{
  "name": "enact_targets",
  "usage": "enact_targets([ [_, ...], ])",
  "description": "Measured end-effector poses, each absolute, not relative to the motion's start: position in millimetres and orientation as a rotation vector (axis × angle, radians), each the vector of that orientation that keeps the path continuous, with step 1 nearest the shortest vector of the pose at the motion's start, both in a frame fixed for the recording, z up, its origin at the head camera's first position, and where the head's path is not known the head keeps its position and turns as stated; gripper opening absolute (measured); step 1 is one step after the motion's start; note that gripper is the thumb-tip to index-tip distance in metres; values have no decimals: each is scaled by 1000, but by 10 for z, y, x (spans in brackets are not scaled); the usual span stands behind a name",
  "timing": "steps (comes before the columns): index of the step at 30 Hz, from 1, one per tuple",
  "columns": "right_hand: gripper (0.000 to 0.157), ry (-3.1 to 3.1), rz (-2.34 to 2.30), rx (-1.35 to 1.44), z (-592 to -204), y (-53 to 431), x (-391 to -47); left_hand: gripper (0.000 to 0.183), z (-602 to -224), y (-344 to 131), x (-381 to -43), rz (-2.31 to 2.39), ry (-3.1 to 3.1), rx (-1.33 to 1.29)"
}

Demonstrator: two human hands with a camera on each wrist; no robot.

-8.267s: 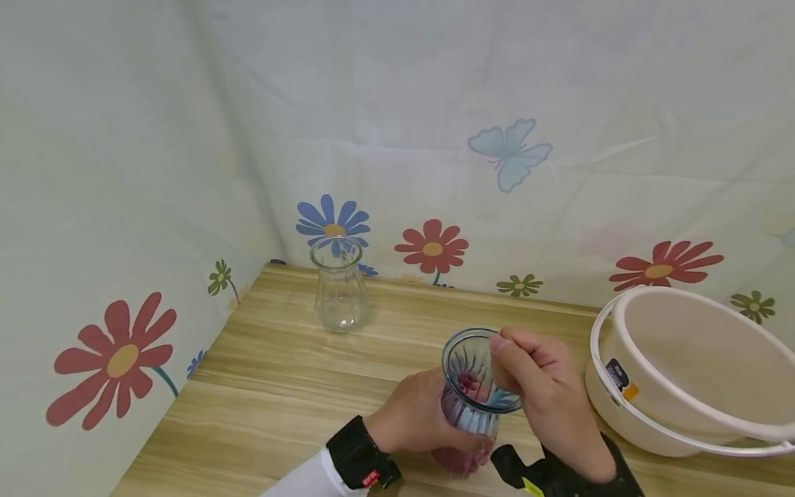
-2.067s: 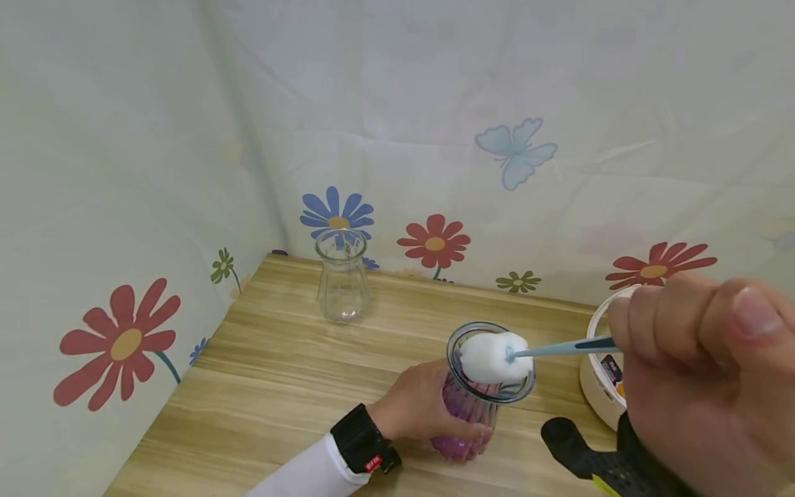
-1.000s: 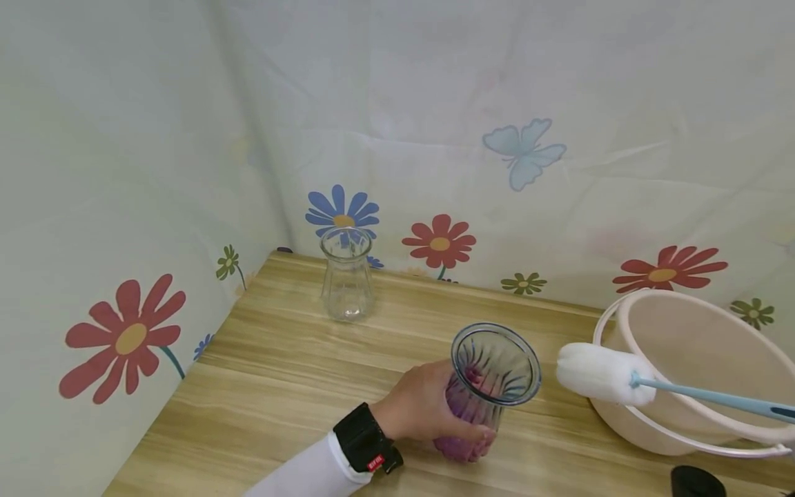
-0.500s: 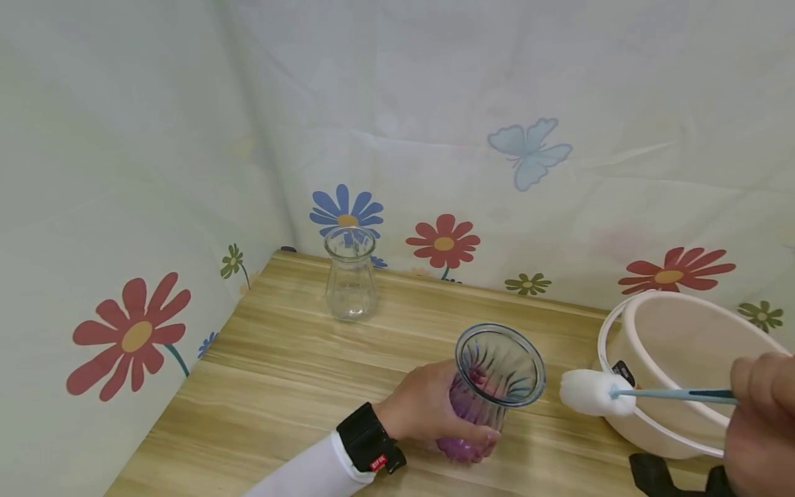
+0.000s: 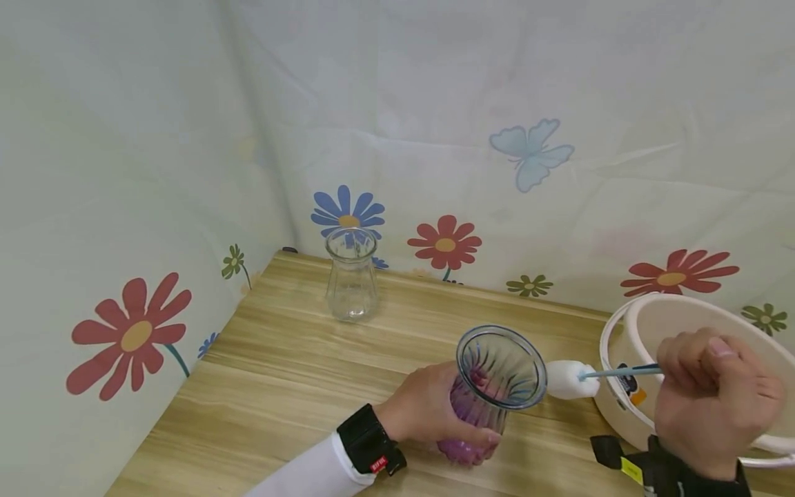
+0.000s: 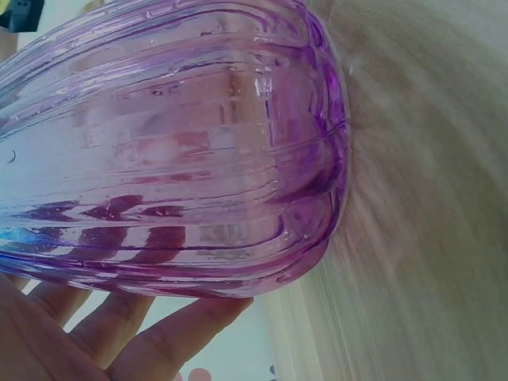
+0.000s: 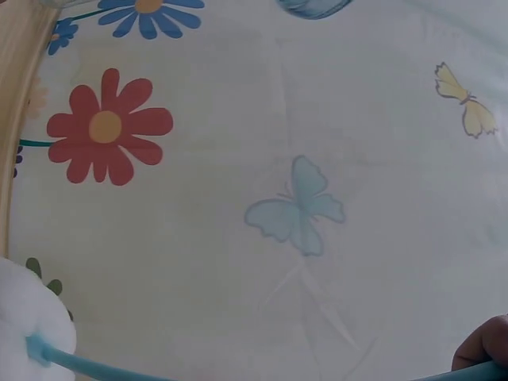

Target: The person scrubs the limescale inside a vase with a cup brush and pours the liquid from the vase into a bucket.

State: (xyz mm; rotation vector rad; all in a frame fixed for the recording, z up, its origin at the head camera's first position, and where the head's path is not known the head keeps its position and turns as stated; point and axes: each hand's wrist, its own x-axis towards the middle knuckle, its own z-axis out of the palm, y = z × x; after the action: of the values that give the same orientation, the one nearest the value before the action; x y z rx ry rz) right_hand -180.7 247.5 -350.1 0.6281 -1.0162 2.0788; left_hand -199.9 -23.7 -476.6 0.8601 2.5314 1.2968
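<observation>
My left hand point(image 5: 428, 407) grips a ribbed glass vase point(image 5: 497, 373), bluish at its flared rim and purple toward its base, which leans a little to the right. In the left wrist view the purple glass point(image 6: 198, 159) fills much of the frame, with fingers point(image 6: 167, 341) along its side. My right hand point(image 5: 714, 400) holds a sponge bottle brush by its blue handle point(image 5: 627, 371). The brush's white sponge head point(image 5: 571, 379) points left, right beside the vase rim. The right wrist view shows the sponge head point(image 7: 32, 325) at the lower left.
A clear glass vase point(image 5: 352, 283) stands at the back left of the wooden table point(image 5: 279, 366). On the right is a pale pink bucket point(image 5: 633, 345) with its handle down, partly behind my right hand. A flower-printed curtain point(image 5: 435, 90) closes off the back and left.
The brush came up out of the vase, swung right in front of the bucket, and has now moved back left to the vase rim. My left hand kept its grip on the vase.
</observation>
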Motion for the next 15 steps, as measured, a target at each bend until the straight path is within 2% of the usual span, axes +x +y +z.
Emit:
enact_targets([
  [15, 36, -759, 2051, 559, -3763, 2234, -2127, 65, -4769, -232, -2003, 1295, 2556, 873],
])
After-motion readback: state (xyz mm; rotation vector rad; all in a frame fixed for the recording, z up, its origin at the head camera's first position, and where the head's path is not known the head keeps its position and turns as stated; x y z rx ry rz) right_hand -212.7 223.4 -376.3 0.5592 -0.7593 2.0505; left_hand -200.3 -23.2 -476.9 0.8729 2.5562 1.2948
